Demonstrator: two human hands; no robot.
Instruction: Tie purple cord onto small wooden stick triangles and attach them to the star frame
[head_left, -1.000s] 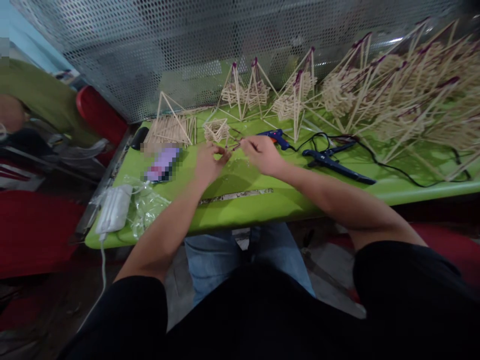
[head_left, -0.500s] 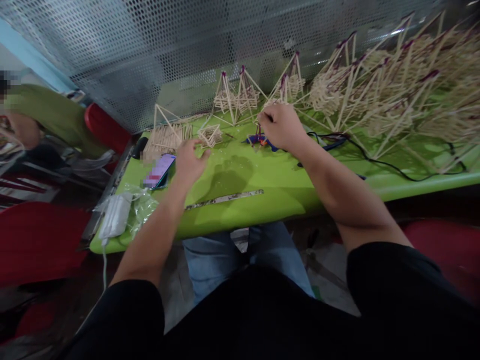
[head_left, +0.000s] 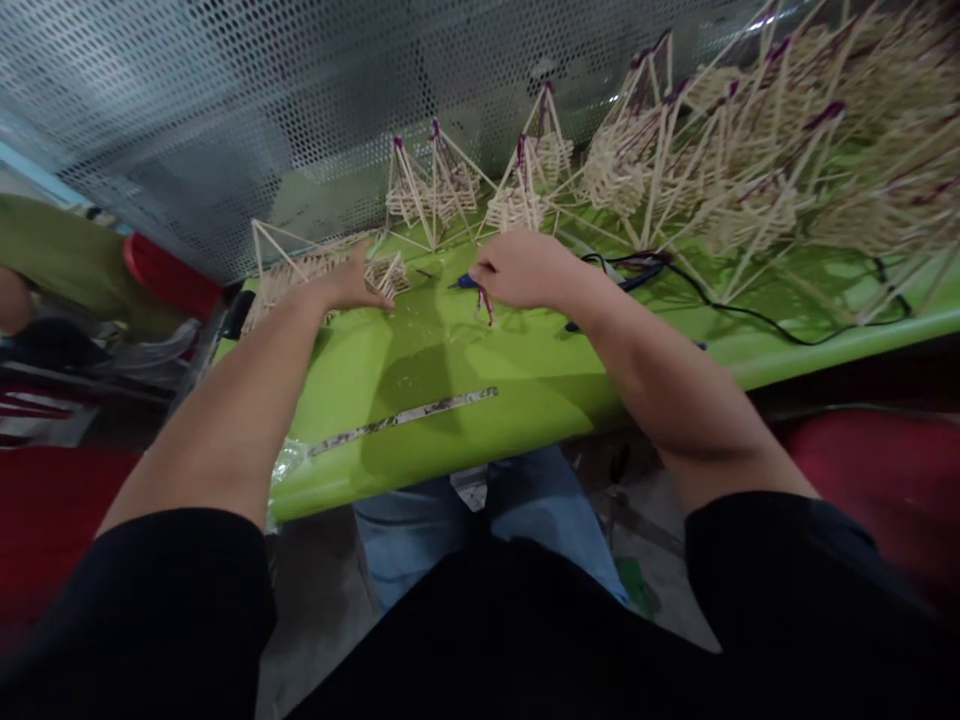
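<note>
My left hand (head_left: 346, 282) reaches over the table with thumb and fingers apart. Just beyond it sits a small square lattice of wooden sticks (head_left: 391, 272); whether the fingers touch it I cannot tell. My right hand (head_left: 525, 268) is closed in a pinch, and a short purple-red string (head_left: 485, 303) dangles from it. Partly hidden behind that hand lies a blue tool with a pointed tip (head_left: 463, 283). A flat row of sticks with a triangular frame (head_left: 289, 275) lies past my left forearm.
Several stick swings with purple-bound tops (head_left: 517, 205) stand along the perforated metal panel (head_left: 337, 100), crowding the right side. A black cable (head_left: 739, 290) crosses the green table (head_left: 442, 440). Red chairs (head_left: 870, 480) flank it, and a person in green sits at far left.
My left hand has moved forward to the small stick lattice, its arm now covering the phone. My right hand has come lower, over the blue tool, still pinching the string. The view has shifted right.
</note>
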